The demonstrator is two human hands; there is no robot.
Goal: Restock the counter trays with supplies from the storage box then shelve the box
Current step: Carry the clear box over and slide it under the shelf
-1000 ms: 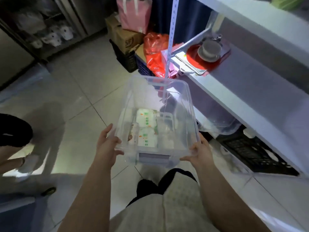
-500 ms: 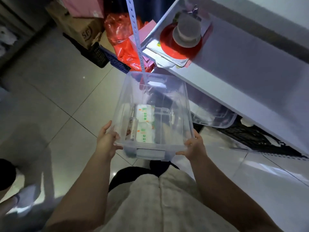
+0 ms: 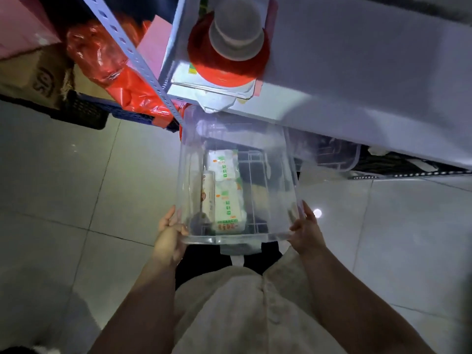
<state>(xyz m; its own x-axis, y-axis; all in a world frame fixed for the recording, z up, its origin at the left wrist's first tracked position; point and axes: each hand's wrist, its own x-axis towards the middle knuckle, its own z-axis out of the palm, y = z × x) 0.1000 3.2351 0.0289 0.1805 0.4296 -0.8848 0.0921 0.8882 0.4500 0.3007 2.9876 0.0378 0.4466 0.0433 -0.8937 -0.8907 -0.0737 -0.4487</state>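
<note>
In the centre of the frame the left hand [image 3: 169,235] and the right hand [image 3: 305,232], equally near, each gripped a near corner of the clear storage box [image 3: 279,175], its long axis pointing away toward the white shelf [image 3: 357,85] at upper right.

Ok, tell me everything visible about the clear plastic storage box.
The clear plastic storage box is rectangular, lidless, with a rounded rim and a handle tab at its near end. The left-hand grip and right-hand grip hold its near corners, above the grey tiled floor; its far end is near the front edge of the white shelf. Inside lie white packets printed green and orange beside a narrow tube.
</note>
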